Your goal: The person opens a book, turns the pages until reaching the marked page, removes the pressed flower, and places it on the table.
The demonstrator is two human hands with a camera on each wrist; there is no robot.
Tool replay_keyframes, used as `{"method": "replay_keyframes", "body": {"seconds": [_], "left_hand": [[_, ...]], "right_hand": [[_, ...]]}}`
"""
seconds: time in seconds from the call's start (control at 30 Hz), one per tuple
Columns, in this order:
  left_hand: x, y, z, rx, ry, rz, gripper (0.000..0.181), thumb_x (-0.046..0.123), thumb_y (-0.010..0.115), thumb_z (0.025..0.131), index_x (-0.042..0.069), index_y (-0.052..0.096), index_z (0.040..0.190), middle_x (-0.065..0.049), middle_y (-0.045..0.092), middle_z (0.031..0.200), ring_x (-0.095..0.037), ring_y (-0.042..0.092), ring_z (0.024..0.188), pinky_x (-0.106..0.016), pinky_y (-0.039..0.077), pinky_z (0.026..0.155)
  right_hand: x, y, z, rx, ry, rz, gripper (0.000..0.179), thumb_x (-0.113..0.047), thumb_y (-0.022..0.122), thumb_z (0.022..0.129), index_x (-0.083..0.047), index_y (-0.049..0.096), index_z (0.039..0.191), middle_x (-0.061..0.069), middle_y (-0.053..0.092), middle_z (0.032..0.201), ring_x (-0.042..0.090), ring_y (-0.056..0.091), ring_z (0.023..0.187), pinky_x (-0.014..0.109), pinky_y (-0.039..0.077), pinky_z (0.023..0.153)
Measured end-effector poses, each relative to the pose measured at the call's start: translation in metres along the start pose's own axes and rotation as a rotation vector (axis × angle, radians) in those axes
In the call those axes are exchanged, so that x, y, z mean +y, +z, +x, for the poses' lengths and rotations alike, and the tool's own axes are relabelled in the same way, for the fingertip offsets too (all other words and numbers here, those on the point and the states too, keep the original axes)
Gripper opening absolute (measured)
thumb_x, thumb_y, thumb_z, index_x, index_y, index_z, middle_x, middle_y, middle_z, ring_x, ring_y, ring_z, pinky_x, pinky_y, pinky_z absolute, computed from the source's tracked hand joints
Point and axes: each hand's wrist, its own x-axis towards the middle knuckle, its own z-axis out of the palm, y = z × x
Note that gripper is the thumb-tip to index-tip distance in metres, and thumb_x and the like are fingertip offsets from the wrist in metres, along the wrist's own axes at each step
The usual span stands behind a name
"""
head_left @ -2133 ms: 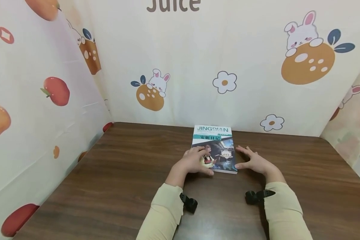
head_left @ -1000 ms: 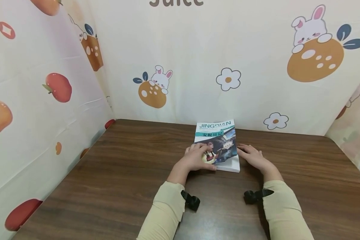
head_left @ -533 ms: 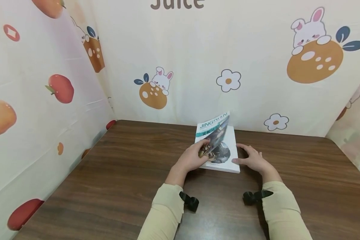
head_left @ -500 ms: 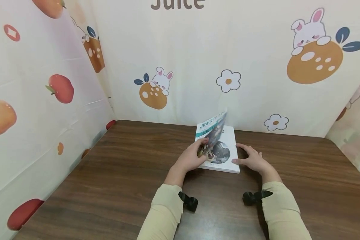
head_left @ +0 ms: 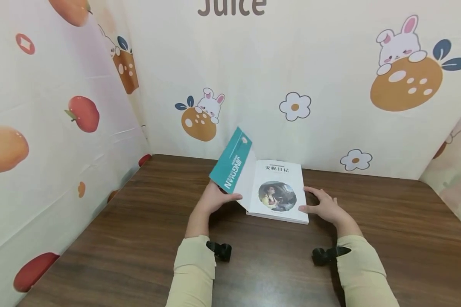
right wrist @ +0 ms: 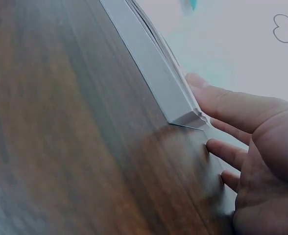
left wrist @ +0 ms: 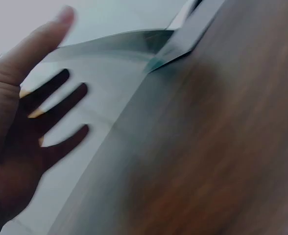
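Observation:
A paperback book [head_left: 278, 172] lies on the brown table with its front cover [head_left: 232, 160] raised and tilted to the left, teal flap upward. The title page shows a round picture. At the cover's lower left is my left hand [head_left: 211, 199], its fingers partly hidden behind the cover. In the left wrist view that hand [left wrist: 16, 112] is blurred, with thumb and fingers spread apart. My right hand [head_left: 324, 207] rests at the book's right edge, thumb tip on the page. In the right wrist view, its thumb [right wrist: 227, 105] touches the page-block corner and the other fingers lie beside it.
The wooden table [head_left: 138, 238] extends on both sides of the book. A pale curtain [head_left: 253, 64] with fruit and rabbit prints stands close behind it. Black straps with small cameras [head_left: 223, 251] sit on both wrists.
The front cover has swung up and over to the left, uncovering the title page. My left hand has moved left with it. The right hand has stayed by the right edge.

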Motion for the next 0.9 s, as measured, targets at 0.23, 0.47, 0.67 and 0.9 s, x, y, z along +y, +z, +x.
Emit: {"method": "replay_keyframes", "body": {"seconds": [0.23, 0.47, 0.67, 0.9], "left_hand": [[-0.012, -0.031, -0.008, -0.005, -0.127, -0.177, 0.083, 0.018, 0.070, 0.083, 0.025, 0.016, 0.146, -0.011, 0.037, 0.133, -0.024, 0.043, 0.113, -0.047, 0.031, 0.101], [-0.020, -0.056, -0.012, 0.179, -0.254, -0.229, 0.062, 0.018, 0.062, 0.090, 0.024, 0.029, 0.142, -0.016, 0.057, 0.114, -0.022, 0.057, 0.087, -0.039, 0.045, 0.082], [-0.023, -0.060, -0.013, 0.178, -0.309, -0.043, 0.045, 0.014, 0.059, 0.090, 0.018, 0.045, 0.133, -0.013, 0.057, 0.104, -0.025, 0.052, 0.087, -0.033, 0.045, 0.073], [-0.023, -0.061, -0.015, 0.107, -0.376, 0.131, 0.048, 0.012, 0.057, 0.088, 0.020, 0.045, 0.134, -0.010, 0.048, 0.092, -0.023, 0.046, 0.083, -0.031, 0.040, 0.069]], "right_hand": [[0.001, -0.001, 0.001, 0.009, -0.007, -0.011, 0.086, -0.045, 0.072, 0.075, -0.004, 0.033, 0.140, 0.032, 0.020, 0.143, 0.051, 0.006, 0.132, 0.068, -0.008, 0.096], [0.001, 0.000, 0.002, 0.002, -0.006, -0.008, 0.087, -0.047, 0.072, 0.074, -0.004, 0.033, 0.140, 0.032, 0.019, 0.144, 0.051, 0.005, 0.132, 0.067, -0.008, 0.096], [0.002, 0.000, 0.003, 0.003, -0.005, -0.001, 0.087, -0.046, 0.072, 0.074, -0.004, 0.034, 0.140, 0.032, 0.019, 0.144, 0.051, 0.004, 0.132, 0.067, -0.009, 0.096], [0.005, 0.001, 0.003, -0.005, -0.008, 0.014, 0.084, -0.044, 0.073, 0.075, -0.004, 0.035, 0.139, 0.032, 0.019, 0.144, 0.051, 0.002, 0.132, 0.067, -0.010, 0.096]]}}
